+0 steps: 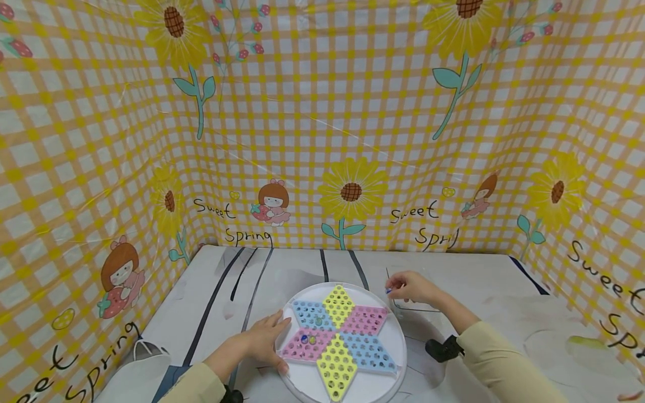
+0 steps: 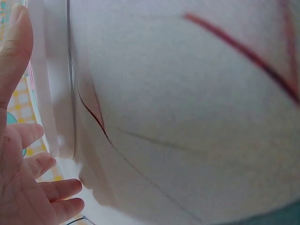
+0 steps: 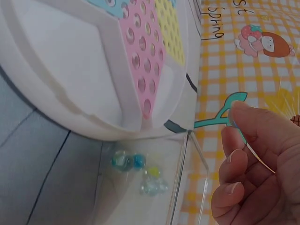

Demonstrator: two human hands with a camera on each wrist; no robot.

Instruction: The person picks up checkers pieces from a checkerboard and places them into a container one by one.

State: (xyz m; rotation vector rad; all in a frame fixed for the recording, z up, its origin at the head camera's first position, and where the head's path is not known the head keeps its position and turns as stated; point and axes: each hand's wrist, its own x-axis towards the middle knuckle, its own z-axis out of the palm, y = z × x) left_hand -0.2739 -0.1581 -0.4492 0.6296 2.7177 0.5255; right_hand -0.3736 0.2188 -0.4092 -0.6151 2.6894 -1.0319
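A round white board (image 1: 390,366) with a six-pointed star of yellow, pink and blue hole fields lies near the table's front edge. Three marbles (image 1: 308,338) sit in its left fields. My left hand (image 1: 272,338) rests flat on the board's left rim (image 2: 51,93), fingers (image 2: 42,187) straight. My right hand (image 1: 392,287) hovers just right of the board, above a clear plastic box (image 1: 409,306). It pinches a small blue marble (image 1: 388,290) between thumb and fingertip. In the right wrist view that marble (image 3: 233,115) shows pale at my fingertips (image 3: 243,117), and several marbles (image 3: 136,164) lie in the box.
A white table top with dark stripes (image 1: 242,274) is enclosed on three sides by a yellow checked sunflower sheet (image 1: 322,140). A black wrist strap (image 1: 443,348) sits on my right sleeve. A white object (image 1: 146,352) lies at the front left.
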